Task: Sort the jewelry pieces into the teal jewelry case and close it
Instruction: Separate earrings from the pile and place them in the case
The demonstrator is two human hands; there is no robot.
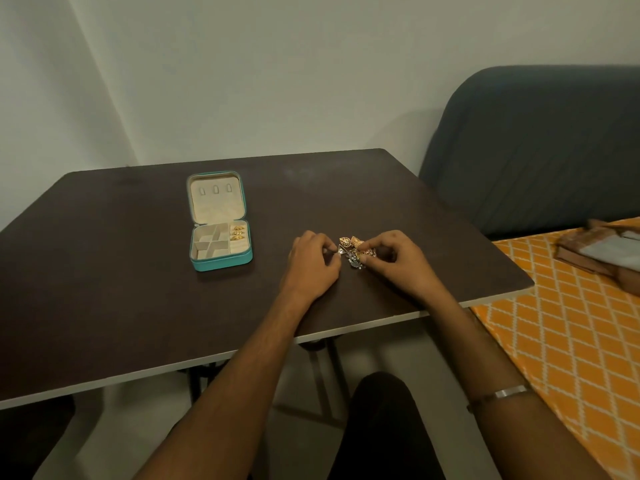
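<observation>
The jewelry pile [355, 252] sits on the dark worktop [138, 289], right of centre, a small tangle of gold and silver pieces, and both hands are in on it. The left hand [311, 263] comes at it from the left, fingers [330, 252] curled in tight, tips pinched narrow on a small silvery triangular piece [342, 251] at the pile's left edge. The right hand [398, 259] works the other side, thumb and forefinger closed down on the gold pieces at the top right of the heap; the other fingers are curled under. Exactly which piece each pinch has is too small to make out.

Over to the left, well apart from the hands, the teal jewelry case [221, 261] lies open and flat. Its lid [216, 199] is folded back away from the person, showing a cream lining with three small tabs. In the base, the divided compartments on the left look bare, while the ring-roll section on the right carries three gold rings [238, 232] in a row.

There's a metal bangle [509, 392] on the right forearm. Right of the worktop, an orange lattice-patterned cloth [554, 341] with a brown bundle [602, 252] on it, and a dark blue cushioned back [536, 143] against the wall.
</observation>
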